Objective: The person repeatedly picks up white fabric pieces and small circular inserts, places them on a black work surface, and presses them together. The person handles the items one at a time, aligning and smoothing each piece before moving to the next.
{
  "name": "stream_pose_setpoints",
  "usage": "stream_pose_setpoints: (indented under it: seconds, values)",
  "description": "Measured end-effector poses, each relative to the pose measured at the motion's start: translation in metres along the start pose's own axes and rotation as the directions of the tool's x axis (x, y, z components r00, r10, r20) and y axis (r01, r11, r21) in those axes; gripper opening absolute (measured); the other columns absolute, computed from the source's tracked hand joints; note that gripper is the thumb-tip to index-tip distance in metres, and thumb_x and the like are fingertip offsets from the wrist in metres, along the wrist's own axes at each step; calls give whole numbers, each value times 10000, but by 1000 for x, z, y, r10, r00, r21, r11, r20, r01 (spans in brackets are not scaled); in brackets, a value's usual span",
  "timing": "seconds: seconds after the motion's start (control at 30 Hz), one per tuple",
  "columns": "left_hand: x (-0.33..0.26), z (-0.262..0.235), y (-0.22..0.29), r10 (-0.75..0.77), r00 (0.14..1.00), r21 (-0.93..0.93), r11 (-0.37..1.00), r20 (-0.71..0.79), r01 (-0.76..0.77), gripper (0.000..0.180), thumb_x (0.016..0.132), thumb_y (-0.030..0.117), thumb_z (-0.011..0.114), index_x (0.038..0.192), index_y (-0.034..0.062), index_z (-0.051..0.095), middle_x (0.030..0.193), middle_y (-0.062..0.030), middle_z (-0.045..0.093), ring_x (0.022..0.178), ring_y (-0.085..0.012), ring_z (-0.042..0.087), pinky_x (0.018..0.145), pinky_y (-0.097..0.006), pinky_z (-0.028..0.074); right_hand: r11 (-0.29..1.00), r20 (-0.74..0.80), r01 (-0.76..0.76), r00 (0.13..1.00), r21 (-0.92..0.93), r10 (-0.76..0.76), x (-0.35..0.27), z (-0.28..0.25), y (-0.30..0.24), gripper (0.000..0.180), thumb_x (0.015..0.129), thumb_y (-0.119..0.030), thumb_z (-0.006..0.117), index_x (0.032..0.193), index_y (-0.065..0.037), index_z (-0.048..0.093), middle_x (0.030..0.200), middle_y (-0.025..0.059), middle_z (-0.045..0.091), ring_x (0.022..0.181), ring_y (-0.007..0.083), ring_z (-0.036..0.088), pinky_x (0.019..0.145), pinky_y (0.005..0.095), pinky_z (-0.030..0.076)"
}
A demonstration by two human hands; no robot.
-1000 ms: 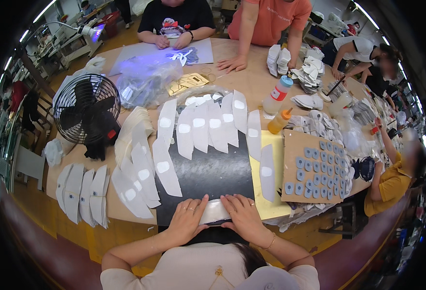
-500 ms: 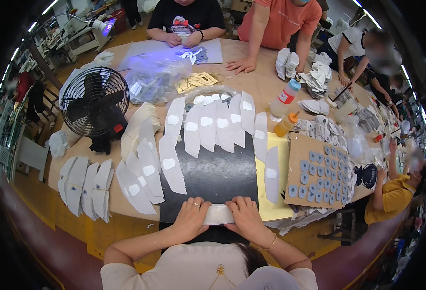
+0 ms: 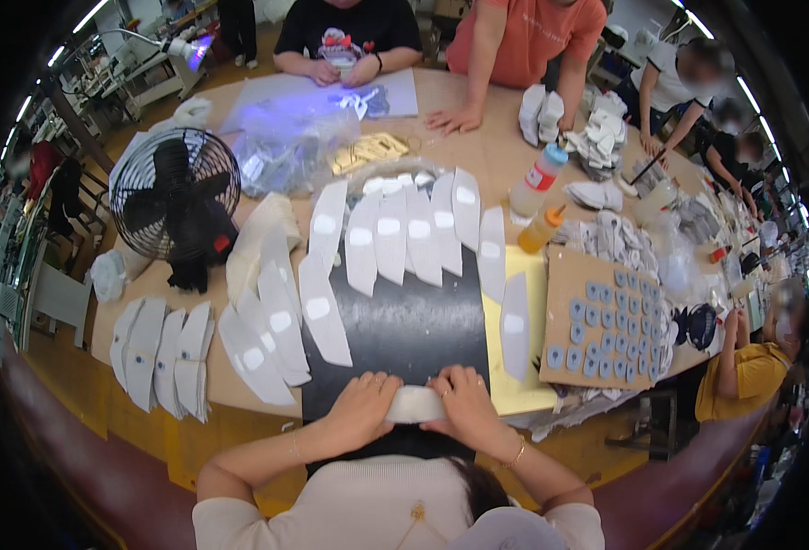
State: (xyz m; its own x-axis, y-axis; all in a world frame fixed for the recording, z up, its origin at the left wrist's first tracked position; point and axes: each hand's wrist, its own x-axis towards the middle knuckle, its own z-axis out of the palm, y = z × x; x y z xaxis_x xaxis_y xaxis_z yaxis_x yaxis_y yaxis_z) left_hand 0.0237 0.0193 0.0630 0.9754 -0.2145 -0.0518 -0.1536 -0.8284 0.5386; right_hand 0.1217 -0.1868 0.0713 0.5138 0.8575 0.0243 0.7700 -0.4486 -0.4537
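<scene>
**A:** What have your hands got right now?

**B:** Your left hand (image 3: 360,403) and your right hand (image 3: 464,408) both close on one white fabric piece (image 3: 415,404), a short curved strip. Your left grip pinches its left end, your right grip pinches its right end, and the fingers of both curl over its top edge. The piece lies between the two grips, at the near edge of the black mat (image 3: 404,325).

**A:** And what lies about them?

**B:** Just beyond both grips the black mat runs away from you across the bench (image 3: 487,165). Along its far edge a fan of long white pieces with pale patches (image 3: 395,234) spreads out, well apart from your hands. Beyond your left grip and to its left, more of the same white pieces (image 3: 271,321) overlap down the mat's left side, and further left a second small stack of white pieces (image 3: 161,353) lies near the bench edge. Far beyond that sits a black table fan (image 3: 173,197).

**A:** And on the right?

**B:** Beyond your right grip a single white piece (image 3: 513,325) rests on a yellow sheet (image 3: 515,385). Further right is a brown cardboard sheet (image 3: 597,321) dotted with small grey-blue patches. Far beyond it stand an orange squeeze bottle (image 3: 542,229) and a clear bottle with a blue cap (image 3: 537,179). Other people's hands rest on the far side of the bench, well apart from yours.
</scene>
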Motion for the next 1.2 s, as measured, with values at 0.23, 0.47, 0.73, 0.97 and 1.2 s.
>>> stream_pose_setpoints:
  seconds: [0.23,0.47,0.73,0.97,1.2]
  values:
    - [0,-7,1,67,998,-9,998,-8,-67,644,782,230,763,1298,-28,476,1060,-175,582,966,-319,575,801,-396,430,998,109,-40,993,56,34,0,-1,5,636,682,-326,836,1172,-43,546,1011,124,588,928,316,554,831,398,457]
    - [10,-12,0,54,987,49,998,-150,-47,365,870,241,673,1160,40,580,959,-121,579,877,-297,557,759,-391,410,996,53,69,996,57,-72,13,-23,2,624,729,-330,787,1246,-75,549,965,100,568,895,300,546,789,384,439]
    - [10,-8,-1,66,955,217,976,-291,-2,274,862,204,680,1095,78,611,934,-80,557,872,-240,547,748,-364,387,994,-112,112,988,10,-110,15,-21,15,250,805,-170,730,1031,-91,661,916,57,559,870,252,541,767,367,422]
    - [6,-2,-9,33,966,158,987,-256,8,238,867,190,670,1075,87,619,923,-71,563,866,-248,552,769,-373,386,989,-137,34,991,143,-14,12,-12,26,232,796,-166,746,993,-77,662,899,64,557,850,266,541,759,380,447]
    - [9,-9,-7,60,964,121,992,-257,-30,196,873,187,669,1031,86,614,888,-67,556,839,-248,542,759,-373,381,984,-139,30,990,173,-5,11,-12,24,234,771,-174,771,950,-67,666,876,70,557,822,263,546,732,373,467]
